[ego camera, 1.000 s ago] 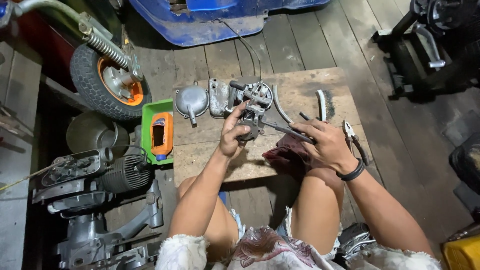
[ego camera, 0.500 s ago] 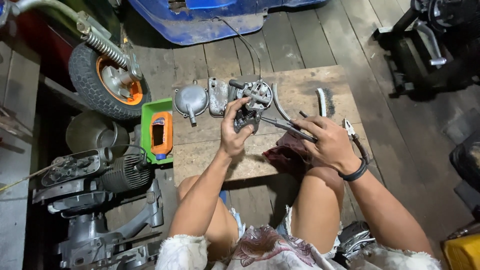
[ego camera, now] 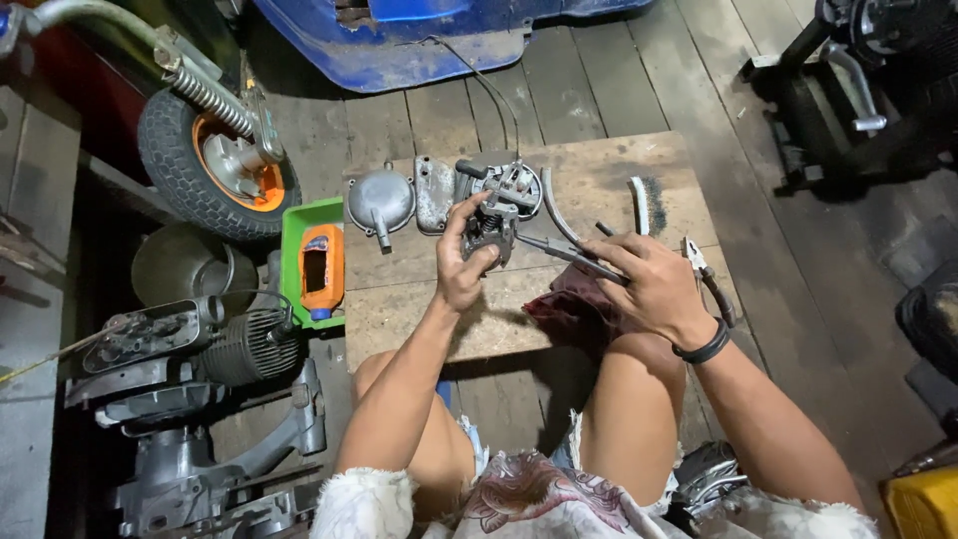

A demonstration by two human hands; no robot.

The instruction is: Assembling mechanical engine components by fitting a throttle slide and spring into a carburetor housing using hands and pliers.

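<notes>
The left hand [ego camera: 462,262] is curled around a small grey metal carburettor [ego camera: 496,212], thumb and fingers closed on its lower body, holding it upright just above the wooden board [ego camera: 599,185] that serves as a bench; the right hand [ego camera: 649,284] is closed on the handles of a pair of long-nosed pliers [ego camera: 561,250], whose slim tips reach left and meet the carburettor's side; a black band sits on that wrist. Under the right hand lies a dark red rag [ego camera: 574,299]; on the board behind the carburettor rest a round grey cover [ego camera: 379,200] and a flat grey plate [ego camera: 435,193], just beside each other; a wire brush [ego camera: 644,203] lies near the far right edge; a green tray [ego camera: 297,262] holding an orange bottle [ego camera: 321,269] stands against the board's left side.
</notes>
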